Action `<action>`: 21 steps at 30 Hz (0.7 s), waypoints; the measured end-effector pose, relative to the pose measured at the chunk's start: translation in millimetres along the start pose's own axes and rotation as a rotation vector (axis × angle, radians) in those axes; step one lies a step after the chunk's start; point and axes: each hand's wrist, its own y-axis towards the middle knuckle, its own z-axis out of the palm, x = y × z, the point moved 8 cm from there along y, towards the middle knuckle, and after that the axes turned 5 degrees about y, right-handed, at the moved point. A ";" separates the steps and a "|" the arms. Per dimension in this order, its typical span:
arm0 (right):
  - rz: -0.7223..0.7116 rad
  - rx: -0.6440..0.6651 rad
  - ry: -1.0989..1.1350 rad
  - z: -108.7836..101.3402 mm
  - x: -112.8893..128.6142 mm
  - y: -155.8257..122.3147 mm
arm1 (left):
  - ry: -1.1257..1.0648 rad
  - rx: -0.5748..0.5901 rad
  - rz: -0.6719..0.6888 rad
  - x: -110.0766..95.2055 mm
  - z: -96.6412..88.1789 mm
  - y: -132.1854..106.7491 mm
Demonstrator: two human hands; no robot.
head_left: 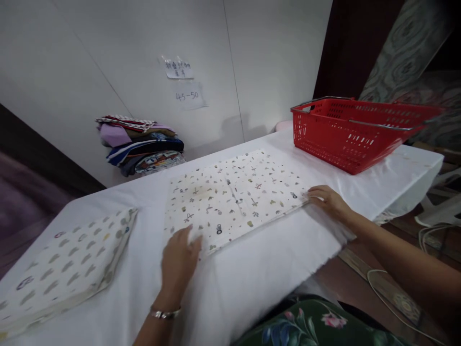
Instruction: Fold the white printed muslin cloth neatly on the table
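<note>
A white cloth (237, 192) with small printed motifs lies flat on the table, folded, its near edge towards me. At its near left corner rests my left hand (179, 259), a bracelet on the wrist. The thumb and fingers of that hand are apart over the fabric. My right hand (328, 202) pinches the near right corner of the printed cloth between thumb and fingers. Further left lies a second folded cloth (68, 264), white with grey-green brush-like marks, apart from both hands.
A red plastic basket (331, 137) with metal handles stands at the back right of the white-covered table (273, 269). Folded clothes (144, 146) are stacked at the back left by the wall. Two paper notes (189, 95) hang on the wall. A cable (392, 302) runs across the floor.
</note>
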 end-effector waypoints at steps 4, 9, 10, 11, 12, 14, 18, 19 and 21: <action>-0.154 0.138 0.042 14.6 31.0 5.9 | -0.207 0.086 0.349 -99.6 13.0 4.0; -0.188 0.171 0.028 26.9 31.6 5.9 | -0.276 0.157 0.486 -185.2 31.2 13.1; -0.185 0.156 0.024 28.3 29.4 5.2 | -0.275 0.162 0.493 -195.6 35.1 15.5; -0.179 0.139 0.020 29.4 27.1 4.6 | -0.272 0.164 0.498 -204.2 38.7 17.6; -0.170 0.119 0.018 30.2 25.0 4.0 | -0.267 0.164 0.502 -211.2 42.1 19.5; -0.146 0.078 0.018 30.9 22.1 3.0 | -0.255 0.167 0.500 -220.5 48.1 22.5; -0.102 0.025 -0.009 28.9 23.7 0.6 | -0.248 0.150 0.468 -224.6 55.5 25.6; -0.093 0.018 -0.023 27.5 25.0 -0.2 | -0.249 0.138 0.464 -224.3 56.1 25.4; -0.089 0.012 -0.045 24.2 28.4 -2.1 | -0.245 0.115 0.466 -223.9 56.4 24.2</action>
